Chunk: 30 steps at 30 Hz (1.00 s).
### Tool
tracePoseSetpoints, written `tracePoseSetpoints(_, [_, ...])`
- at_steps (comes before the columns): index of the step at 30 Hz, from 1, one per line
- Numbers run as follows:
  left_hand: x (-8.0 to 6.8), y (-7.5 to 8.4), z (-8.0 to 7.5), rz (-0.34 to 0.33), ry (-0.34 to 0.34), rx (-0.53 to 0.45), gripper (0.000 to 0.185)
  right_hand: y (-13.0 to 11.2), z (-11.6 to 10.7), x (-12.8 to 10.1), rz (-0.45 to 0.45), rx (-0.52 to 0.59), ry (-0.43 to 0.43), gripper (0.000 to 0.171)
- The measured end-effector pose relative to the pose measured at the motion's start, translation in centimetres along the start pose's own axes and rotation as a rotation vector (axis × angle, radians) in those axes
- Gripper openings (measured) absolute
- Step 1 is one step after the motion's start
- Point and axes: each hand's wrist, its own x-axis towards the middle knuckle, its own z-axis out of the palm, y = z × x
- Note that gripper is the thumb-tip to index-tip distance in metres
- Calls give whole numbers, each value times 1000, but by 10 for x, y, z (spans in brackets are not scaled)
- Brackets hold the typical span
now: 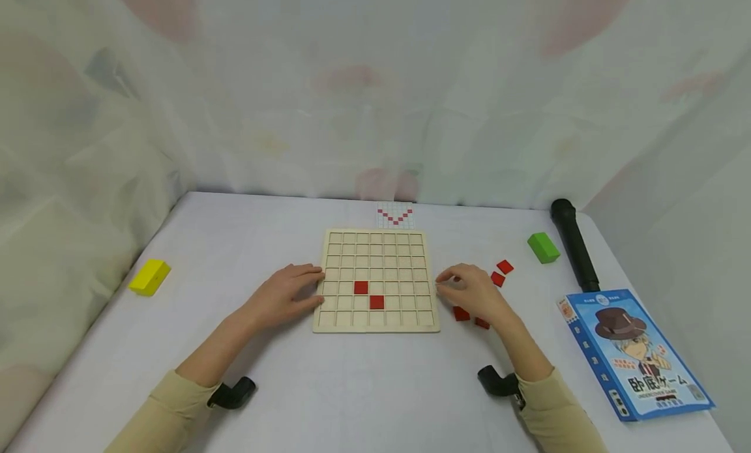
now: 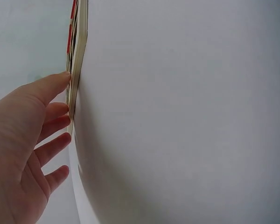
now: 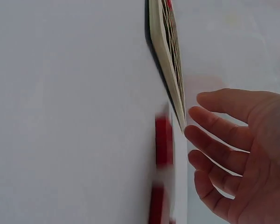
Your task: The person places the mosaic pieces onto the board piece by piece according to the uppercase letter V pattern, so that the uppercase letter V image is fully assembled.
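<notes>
Grid board [image 1: 377, 280] lay flat mid-counter [image 1: 328, 388], 2 red tiles [image 1: 368, 294] seated. Left hand [image 1: 281, 298] braced its left edge, fingers extended, holding nothing. Right hand [image 1: 472, 292] relaxed beside loose tiles [image 1: 500, 272], empty. Best kept braced while seating each tile squarely.

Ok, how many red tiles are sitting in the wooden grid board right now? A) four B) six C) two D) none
C: the head view shows two red tiles in the wooden grid board, set diagonally next to each other, while the other loose red tiles lie on the table by the right hand.
</notes>
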Motion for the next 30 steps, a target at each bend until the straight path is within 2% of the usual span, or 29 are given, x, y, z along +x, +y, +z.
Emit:
tracePoseSetpoints(4, [-2,0,0,-12,-12,-32,51,17,-17,-14,17,-34,-28,16])
tracePoseSetpoints(10, [-2,-2,1,-9,-9,-41,52,29,-28,-29,-47,-94,-88,22])
tracePoseSetpoints(20, [-1,-2,0,10,-6,-41,50,35,-22,-31,-55,-109,-53,22])
tracePoseSetpoints(24, [-1,-2,1,22,-12,-34,52,34,-20,-30,-102,-102,-56,29])
tracePoseSetpoints(27, [-1,-2,1,18,-22,-33,53,33,-20,-30,-150,-101,-61,29])
tracePoseSetpoints(30, [-1,-2,2,21,-31,-30,53,34,-20,-30,-160,-110,-59,25])
